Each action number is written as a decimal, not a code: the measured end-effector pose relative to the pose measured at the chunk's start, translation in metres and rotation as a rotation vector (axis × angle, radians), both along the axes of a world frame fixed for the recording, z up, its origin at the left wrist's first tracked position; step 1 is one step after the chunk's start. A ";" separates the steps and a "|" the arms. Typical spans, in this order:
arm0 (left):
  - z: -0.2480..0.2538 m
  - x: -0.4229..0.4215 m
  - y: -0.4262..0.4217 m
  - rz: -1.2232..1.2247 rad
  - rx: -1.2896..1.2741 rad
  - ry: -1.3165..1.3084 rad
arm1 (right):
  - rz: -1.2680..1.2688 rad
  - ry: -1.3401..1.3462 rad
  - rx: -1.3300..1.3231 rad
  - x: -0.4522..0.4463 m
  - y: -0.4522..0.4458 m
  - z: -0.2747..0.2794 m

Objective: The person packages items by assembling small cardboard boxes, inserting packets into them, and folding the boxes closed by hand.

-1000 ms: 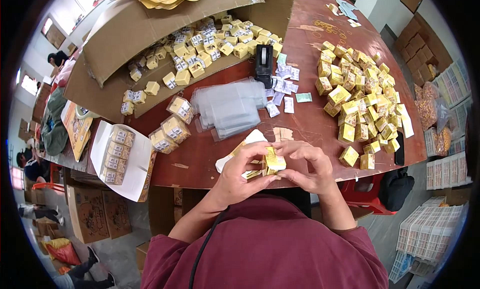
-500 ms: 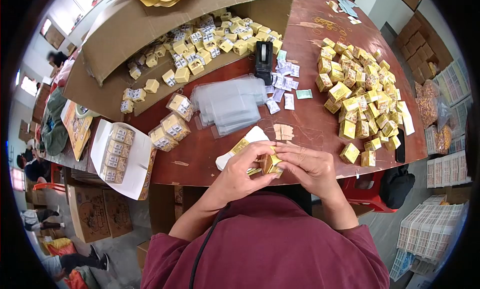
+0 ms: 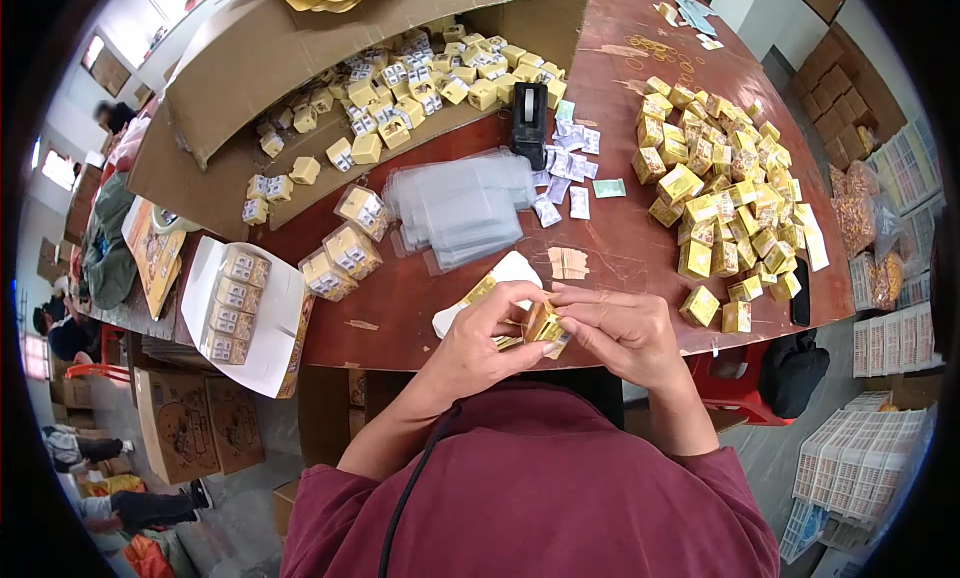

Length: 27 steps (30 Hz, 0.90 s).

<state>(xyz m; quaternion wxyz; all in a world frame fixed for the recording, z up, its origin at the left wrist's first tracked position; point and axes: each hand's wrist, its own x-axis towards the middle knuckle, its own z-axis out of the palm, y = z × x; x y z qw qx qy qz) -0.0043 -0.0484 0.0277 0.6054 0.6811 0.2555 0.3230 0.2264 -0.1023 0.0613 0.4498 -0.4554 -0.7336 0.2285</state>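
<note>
Two hands meet above the near edge of the desk, and between them we see one small yellow box, tilted and raised in front of the maroon shirt. The left hand pinches it from the left, thumb below and fingers curled over the far side; the right hand pinches its right edge, fingertips and thumb drawn close together. We would judge it light, made of thin card, stiff along the folds but easy to dent mid-panel, and perhaps a little slippery where the printed surface shines. We would hold it lightly by two opposite walls, close to the corners, and keep pressure off any loose flap.

Much of it is covered by fingers: we cannot tell whether its top is closed, whether anything lies inside, or what its print says. The tips of the left fingers are partly lost behind it. The white and yellow card beyond the left hand is partly covered too, so we cannot count its pieces, and boxes in the heap to the right hide one another
</note>
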 end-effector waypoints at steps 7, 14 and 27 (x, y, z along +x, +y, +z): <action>-0.019 0.009 -0.001 0.033 0.040 -0.048 | 0.000 -0.346 0.171 -0.001 -0.002 0.003; -0.013 -0.015 0.036 0.268 0.026 0.275 | -0.250 -0.365 -0.095 0.051 0.013 0.016; -0.030 0.000 0.022 0.297 0.447 0.850 | -0.541 -0.204 0.147 0.058 0.026 -0.021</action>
